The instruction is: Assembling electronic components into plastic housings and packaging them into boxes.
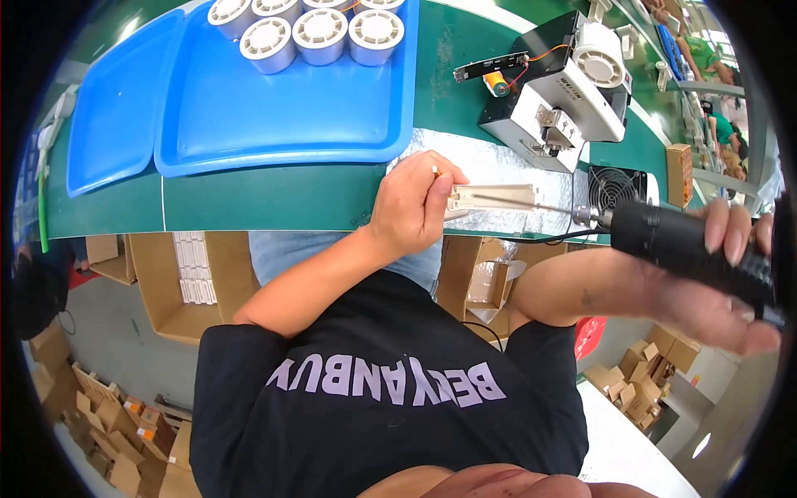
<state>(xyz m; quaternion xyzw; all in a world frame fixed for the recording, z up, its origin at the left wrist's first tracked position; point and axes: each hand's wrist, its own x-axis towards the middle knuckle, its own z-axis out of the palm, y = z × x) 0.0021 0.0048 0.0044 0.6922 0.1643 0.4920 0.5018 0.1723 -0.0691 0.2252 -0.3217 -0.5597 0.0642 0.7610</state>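
My left hand (413,202) is closed round one end of a narrow cream plastic housing (496,197) at the table's front edge. A small white-tipped piece (436,171) pokes out by its thumb and forefinger; its kind is too small to make out. On the right, my right hand (735,286), slightly blurred, grips a black electric screwdriver (681,243). The tool lies nearly level, and its long thin bit (531,205) reaches left over the housing. Whether the bit's tip touches anything cannot be made out.
Several white round parts (320,35) stand in a blue tray (282,158), beside a second blue tray (116,170). A white-and-black machine (552,95) stands at the back right, near a black fan (616,187). Below the edge is a cardboard box (154,286) of white pieces.
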